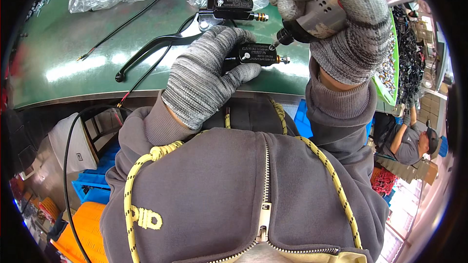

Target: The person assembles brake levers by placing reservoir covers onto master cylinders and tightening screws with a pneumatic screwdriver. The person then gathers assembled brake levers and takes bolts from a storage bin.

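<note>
Black master cylinder (256, 53) lying level at the green table's near edge, brass fitting at its right end, silver driver (319, 17) tilted, bit on its top

The bench (58, 44) across the upper frame is glossy dark green. Both hands wear knit gloves flecked grey and white: the left hand (204, 78) at centre, the right hand (341, 24) at upper right. The brake cylinder (256, 53) between them is black, as is the lever (156, 48). The power screwdriver (321, 17) is silver-grey with a black nose. The hoodie (219, 190) below is grey, its cord (131, 185) yellow speckled black.
</note>
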